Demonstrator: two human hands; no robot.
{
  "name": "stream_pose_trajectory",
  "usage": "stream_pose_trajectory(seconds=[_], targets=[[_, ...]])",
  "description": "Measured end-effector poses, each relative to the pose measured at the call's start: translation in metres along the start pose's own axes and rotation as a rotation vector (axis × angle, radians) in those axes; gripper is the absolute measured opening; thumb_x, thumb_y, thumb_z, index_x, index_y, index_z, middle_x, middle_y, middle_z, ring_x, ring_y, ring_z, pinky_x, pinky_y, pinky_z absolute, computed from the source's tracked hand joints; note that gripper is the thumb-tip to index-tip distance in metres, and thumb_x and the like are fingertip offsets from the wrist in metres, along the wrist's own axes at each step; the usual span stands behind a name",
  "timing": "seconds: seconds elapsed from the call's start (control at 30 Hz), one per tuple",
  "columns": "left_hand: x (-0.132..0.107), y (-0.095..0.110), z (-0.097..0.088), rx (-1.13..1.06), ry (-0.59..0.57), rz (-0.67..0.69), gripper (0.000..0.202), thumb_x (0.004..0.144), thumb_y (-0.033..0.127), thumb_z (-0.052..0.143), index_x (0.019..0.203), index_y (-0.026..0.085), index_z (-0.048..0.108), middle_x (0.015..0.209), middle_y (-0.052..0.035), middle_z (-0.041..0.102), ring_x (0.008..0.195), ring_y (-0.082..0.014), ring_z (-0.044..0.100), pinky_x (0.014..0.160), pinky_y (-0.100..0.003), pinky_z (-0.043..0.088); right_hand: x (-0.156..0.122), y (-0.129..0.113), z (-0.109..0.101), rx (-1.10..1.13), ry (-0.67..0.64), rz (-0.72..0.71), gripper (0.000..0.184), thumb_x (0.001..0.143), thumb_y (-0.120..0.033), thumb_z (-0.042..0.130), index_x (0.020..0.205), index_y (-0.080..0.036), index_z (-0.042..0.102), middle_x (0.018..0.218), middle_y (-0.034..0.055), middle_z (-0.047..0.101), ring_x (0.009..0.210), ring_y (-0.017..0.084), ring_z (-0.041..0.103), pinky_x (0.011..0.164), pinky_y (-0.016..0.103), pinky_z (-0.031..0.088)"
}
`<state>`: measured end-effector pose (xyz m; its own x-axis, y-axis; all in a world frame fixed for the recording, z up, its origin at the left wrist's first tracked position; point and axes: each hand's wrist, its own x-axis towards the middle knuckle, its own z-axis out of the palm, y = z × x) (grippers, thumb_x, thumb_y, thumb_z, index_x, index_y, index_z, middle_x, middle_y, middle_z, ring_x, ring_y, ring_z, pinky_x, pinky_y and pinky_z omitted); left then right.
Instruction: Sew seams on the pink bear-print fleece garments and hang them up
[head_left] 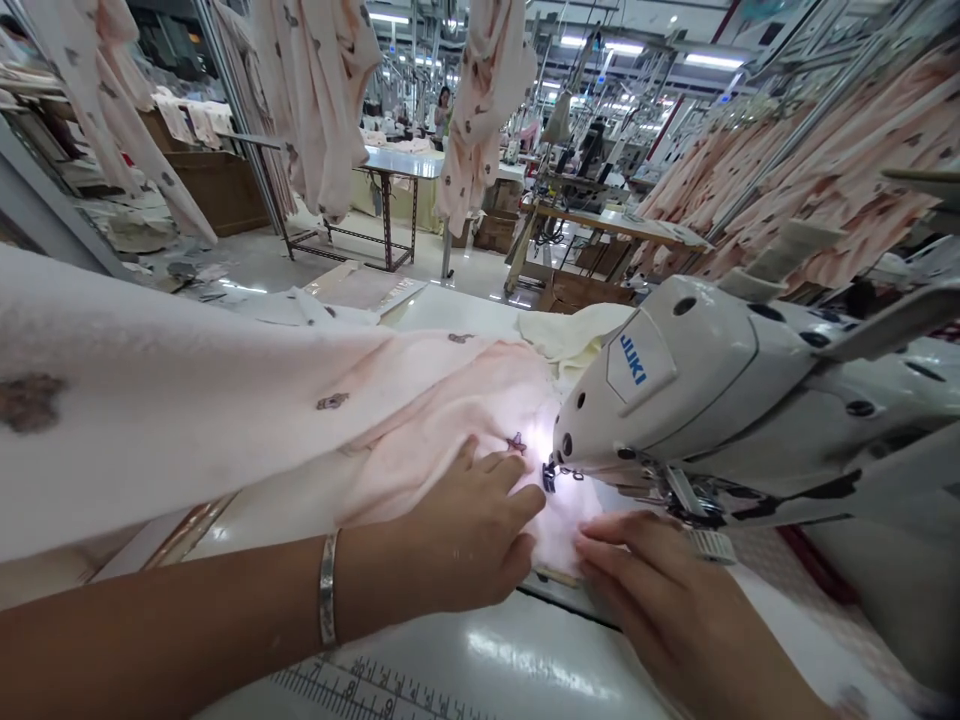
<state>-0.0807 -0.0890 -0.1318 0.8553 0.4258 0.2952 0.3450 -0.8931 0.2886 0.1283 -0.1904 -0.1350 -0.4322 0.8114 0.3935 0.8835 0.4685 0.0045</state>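
Observation:
A pale pink fleecy fabric [439, 400] with small printed figures lies across the sewing table and under the lit presser foot [549, 476] of a white JUKI sewing machine [675, 370]. My left hand [480, 530], with a silver bracelet at the wrist, rests on the fabric just left of the foot, its fingers apart and pressing down. To the right of and below the foot, my right hand [645, 580] has its fingers closed together at the fabric's near edge. Its thumb is mostly hidden. The needle is too small to make out.
A printed ruler scale [367, 690] runs along the table's front. Cream cloth [577, 330] lies behind the machine head. Pink garments hang at the left [315, 100] and on a rail at the right [825, 160]. A metal-legged table [397, 162] and a distant person [442, 110] are behind.

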Motion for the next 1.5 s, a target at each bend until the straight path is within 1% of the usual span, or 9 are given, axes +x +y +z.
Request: stream_pose_trajectory(seconds=[0.13, 0.3, 0.43, 0.57, 0.7, 0.9, 1.03, 1.2, 1.5], targets=[[0.005, -0.004, 0.002, -0.007, -0.007, 0.015, 0.017, 0.083, 0.024, 0.047, 0.097, 0.016, 0.051, 0.115, -0.0116, 0.053, 0.114, -0.0286, 0.046, 0.099, -0.053, 0.031, 0.012, -0.01, 0.003, 0.156, -0.062, 0.032, 0.018, 0.091, -0.018, 0.046, 0.106, -0.02, 0.056, 0.095, 0.0057, 0.063, 0.081, 0.016, 0.062, 0.072, 0.033, 0.054], [0.008, -0.006, 0.004, -0.037, 0.002, 0.001, 0.021, 0.081, 0.024, 0.049, 0.1, 0.016, 0.051, 0.11, -0.0101, 0.054, 0.11, -0.0278, 0.048, 0.099, -0.053, 0.031, 0.0, 0.006, 0.008, 0.01, 0.023, 0.075, 0.019, 0.091, -0.021, 0.046, 0.103, -0.02, 0.06, 0.102, 0.0072, 0.066, 0.092, 0.024, 0.062, 0.077, 0.045, 0.054], [0.012, -0.007, 0.002, -0.047, -0.016, -0.011, 0.015, 0.082, 0.025, 0.048, 0.095, 0.017, 0.051, 0.109, -0.0085, 0.054, 0.107, -0.0258, 0.049, 0.098, -0.051, 0.032, -0.004, 0.01, 0.002, 0.035, 0.004, 0.032, 0.013, 0.088, -0.019, 0.051, 0.096, -0.022, 0.06, 0.094, 0.0042, 0.068, 0.084, 0.02, 0.063, 0.073, 0.038, 0.054], [0.014, -0.008, 0.001, -0.046, -0.027, 0.008, 0.017, 0.082, 0.026, 0.048, 0.097, 0.017, 0.05, 0.114, -0.0091, 0.052, 0.107, -0.0257, 0.049, 0.099, -0.05, 0.032, 0.005, -0.002, 0.003, -0.005, 0.096, -0.033, 0.021, 0.089, -0.014, 0.047, 0.108, -0.017, 0.056, 0.095, 0.0078, 0.067, 0.087, 0.021, 0.064, 0.075, 0.038, 0.053], [0.018, -0.013, 0.006, -0.027, -0.002, 0.023, 0.018, 0.081, 0.025, 0.049, 0.097, 0.016, 0.049, 0.114, -0.0094, 0.053, 0.108, -0.0257, 0.049, 0.1, -0.049, 0.032, 0.012, -0.009, 0.014, 0.127, -0.032, 0.073, 0.023, 0.092, -0.021, 0.045, 0.111, -0.018, 0.056, 0.098, 0.0079, 0.063, 0.079, 0.017, 0.063, 0.076, 0.036, 0.053], [0.036, -0.027, 0.006, -0.034, 0.034, 0.046, 0.024, 0.08, 0.033, 0.055, 0.096, 0.016, 0.049, 0.103, -0.0063, 0.057, 0.098, -0.0217, 0.052, 0.097, -0.041, 0.036, 0.021, 0.0, 0.016, 0.237, -0.045, 0.185, 0.019, 0.091, -0.022, 0.043, 0.098, -0.022, 0.06, 0.094, 0.0069, 0.061, 0.087, 0.02, 0.061, 0.075, 0.037, 0.052], [0.029, -0.025, 0.002, -0.068, 0.006, 0.067, 0.027, 0.08, 0.029, 0.053, 0.103, 0.017, 0.049, 0.113, -0.0073, 0.055, 0.105, -0.023, 0.05, 0.102, -0.043, 0.03, 0.019, -0.006, 0.011, 0.347, -0.12, 0.233, 0.017, 0.091, -0.019, 0.042, 0.093, -0.023, 0.058, 0.087, 0.0038, 0.057, 0.075, 0.016, 0.062, 0.068, 0.033, 0.052], [0.023, -0.022, 0.001, -0.076, 0.004, 0.078, 0.02, 0.08, 0.026, 0.053, 0.098, 0.017, 0.049, 0.107, -0.0056, 0.056, 0.098, -0.0207, 0.052, 0.097, -0.038, 0.034, 0.013, -0.014, 0.011, 0.403, -0.104, 0.263, 0.017, 0.092, -0.018, 0.041, 0.093, -0.024, 0.057, 0.086, 0.0028, 0.055, 0.072, 0.014, 0.063, 0.068, 0.031, 0.053], [0.028, -0.022, -0.003, -0.084, -0.022, 0.076, 0.012, 0.084, 0.026, 0.05, 0.091, 0.017, 0.05, 0.097, -0.0036, 0.056, 0.091, -0.0192, 0.052, 0.091, -0.037, 0.036, 0.008, -0.004, 0.013, 0.421, -0.098, 0.362, 0.008, 0.091, -0.026, 0.047, 0.097, -0.026, 0.051, 0.091, 0.0016, 0.062, 0.074, 0.016, 0.064, 0.07, 0.031, 0.053]])
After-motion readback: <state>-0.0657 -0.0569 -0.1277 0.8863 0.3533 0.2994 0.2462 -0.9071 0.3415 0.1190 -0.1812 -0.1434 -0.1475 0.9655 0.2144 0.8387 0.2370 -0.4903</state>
